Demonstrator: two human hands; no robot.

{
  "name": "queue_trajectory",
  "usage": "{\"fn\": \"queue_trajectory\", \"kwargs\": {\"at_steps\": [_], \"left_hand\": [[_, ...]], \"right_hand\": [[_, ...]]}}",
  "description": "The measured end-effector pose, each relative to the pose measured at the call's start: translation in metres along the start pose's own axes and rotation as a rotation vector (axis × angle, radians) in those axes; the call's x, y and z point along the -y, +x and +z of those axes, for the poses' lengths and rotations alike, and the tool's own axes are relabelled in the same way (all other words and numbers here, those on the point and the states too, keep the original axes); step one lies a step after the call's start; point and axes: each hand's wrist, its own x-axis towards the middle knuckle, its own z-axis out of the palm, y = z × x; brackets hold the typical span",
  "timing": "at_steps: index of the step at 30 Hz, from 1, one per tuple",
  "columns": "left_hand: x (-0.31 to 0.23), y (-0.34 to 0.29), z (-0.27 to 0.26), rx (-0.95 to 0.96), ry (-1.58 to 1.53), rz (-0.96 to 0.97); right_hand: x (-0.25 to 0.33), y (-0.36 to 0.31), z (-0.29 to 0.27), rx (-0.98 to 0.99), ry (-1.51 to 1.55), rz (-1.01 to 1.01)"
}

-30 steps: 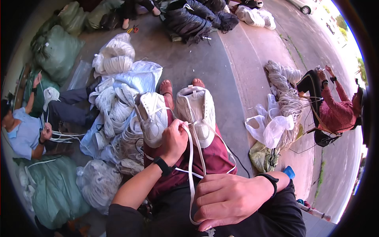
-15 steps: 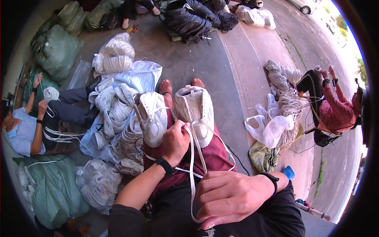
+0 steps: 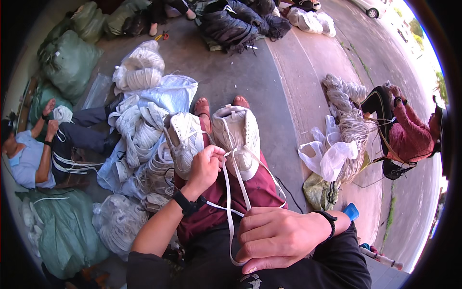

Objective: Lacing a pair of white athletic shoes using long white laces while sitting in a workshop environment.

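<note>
Two white sneakers lie side by side across my thighs, on maroon trousers. The left sneaker has a lace through its eyelets. On the right sneaker, a white shoelace runs from the eyelets toward me. At the toe of that shoe my left hand pinches the lace between thumb and forefinger. Closer to my body, my right hand is closed, with lace strands running into it and one loop reaching its thumb; the fingertips are partly hidden.
Bundles of white laces lie on plastic sheeting at left. One person sits there handling laces; another person sits at right beside lace bundles. Green sacks and black bundles lie farther off.
My left hand has shifted slightly left, and its fist has loosened into a fingertip pinch on the lace. The right hand stays nearly still. Both seated people moved their hands.
</note>
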Motion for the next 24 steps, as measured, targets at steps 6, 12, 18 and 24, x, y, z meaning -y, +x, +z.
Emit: {"fn": "queue_trajectory", "kwargs": {"at_steps": [6, 12, 18, 24], "left_hand": [[-0.018, 0.010, 0.002, -0.023, 0.197, 0.127], [-0.012, 0.013, -0.002, -0.021, 0.192, 0.070], [-0.017, 0.011, -0.007, -0.013, 0.149, 0.087], [-0.020, 0.017, -0.010, 0.028, 0.267, 0.118]], "right_hand": [[-0.001, 0.002, 0.012, 0.009, 0.015, 0.024], [-0.036, 0.001, 0.012, 0.051, -0.331, 0.183], [-0.138, -0.030, -0.015, -0.558, -0.627, 0.572], [-0.210, -0.048, -0.017, -0.699, -0.467, 0.769]]}}
